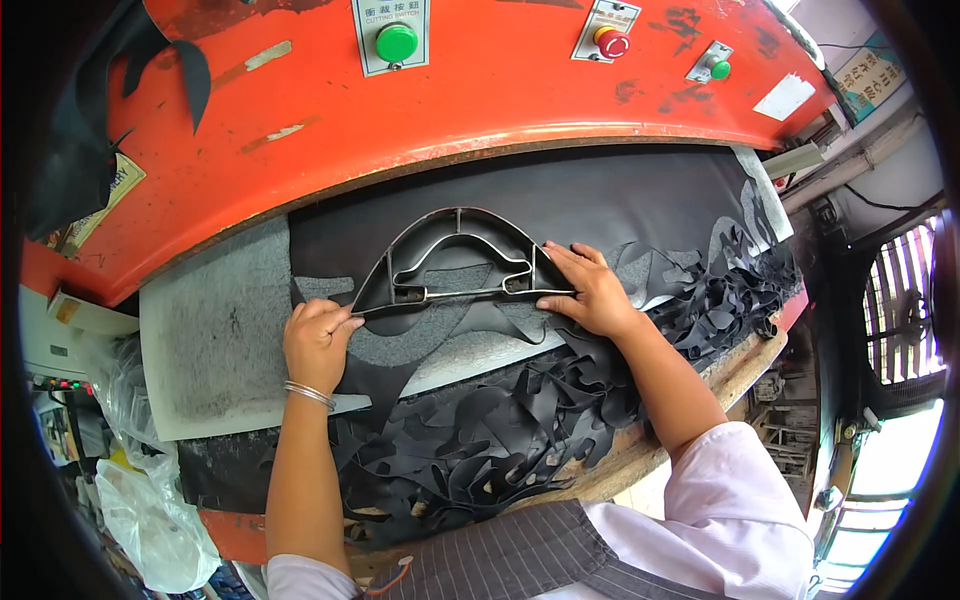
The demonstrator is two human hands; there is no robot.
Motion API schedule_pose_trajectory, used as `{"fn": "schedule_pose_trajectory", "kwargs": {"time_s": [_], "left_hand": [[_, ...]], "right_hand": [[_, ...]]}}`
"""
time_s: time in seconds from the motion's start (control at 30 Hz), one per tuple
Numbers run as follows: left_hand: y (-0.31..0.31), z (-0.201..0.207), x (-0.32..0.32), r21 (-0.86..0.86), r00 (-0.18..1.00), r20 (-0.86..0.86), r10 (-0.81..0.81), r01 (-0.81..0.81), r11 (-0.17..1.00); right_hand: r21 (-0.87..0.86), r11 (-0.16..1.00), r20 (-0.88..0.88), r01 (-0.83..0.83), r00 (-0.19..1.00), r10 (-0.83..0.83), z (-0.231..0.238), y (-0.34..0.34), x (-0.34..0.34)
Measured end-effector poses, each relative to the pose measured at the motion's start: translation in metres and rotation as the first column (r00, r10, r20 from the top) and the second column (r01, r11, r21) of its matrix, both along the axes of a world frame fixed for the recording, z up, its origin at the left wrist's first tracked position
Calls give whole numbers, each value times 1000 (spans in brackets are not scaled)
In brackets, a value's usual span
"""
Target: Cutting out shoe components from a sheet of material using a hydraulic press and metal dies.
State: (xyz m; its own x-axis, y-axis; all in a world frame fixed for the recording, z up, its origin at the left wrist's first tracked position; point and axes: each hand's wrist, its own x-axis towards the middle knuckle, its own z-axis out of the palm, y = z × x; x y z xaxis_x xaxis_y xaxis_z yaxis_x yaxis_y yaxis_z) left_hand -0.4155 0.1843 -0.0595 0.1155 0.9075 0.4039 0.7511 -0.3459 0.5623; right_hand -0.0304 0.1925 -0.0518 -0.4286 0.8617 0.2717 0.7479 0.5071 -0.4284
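Note:
A curved steel cutting die, shaped like a half-moon with inner bars, lies over a dark leather sheet. My left hand pinches its left corner between thumb and fingers. At the opposite corner, my right hand grips the die with the thumb below the edge and the fingers above. Beneath the die, grey patches of the cutting board show through cut-out gaps in the leather. A strip of leather hangs down by my left wrist.
Black leather offcuts are heaped along the near edge of the bed. Beyond the sheet rises an orange press head with a large green button, a red button and a small green button. Clear plastic bags hang at left.

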Motion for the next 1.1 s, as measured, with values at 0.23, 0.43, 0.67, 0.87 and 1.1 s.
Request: {"fn": "schedule_pose_trajectory", "kwargs": {"time_s": [0.23,0.43,0.67,0.87,1.1], "left_hand": [[-10,9,3,-21,1000,13,17,-17,1000],[-32,14,9,-25,994,16,104,-103,994],[-57,102,121,144,959,264,105,-147,979],[-61,170,175,740,992,82,98,-126,661],[-137,154,181,239,999,-24,34,-27,971]], "right_hand": [[43,999,-20,-13,1000,14,3,-9,1],[31,998,11,53,999,-53,26,-22,12],[167,712,-857,682,457,-238,119,19,126],[320,349,-818,881,443,-368,167,47,159],[266,517,-841,814,458,-288,151,-12,180]]}}
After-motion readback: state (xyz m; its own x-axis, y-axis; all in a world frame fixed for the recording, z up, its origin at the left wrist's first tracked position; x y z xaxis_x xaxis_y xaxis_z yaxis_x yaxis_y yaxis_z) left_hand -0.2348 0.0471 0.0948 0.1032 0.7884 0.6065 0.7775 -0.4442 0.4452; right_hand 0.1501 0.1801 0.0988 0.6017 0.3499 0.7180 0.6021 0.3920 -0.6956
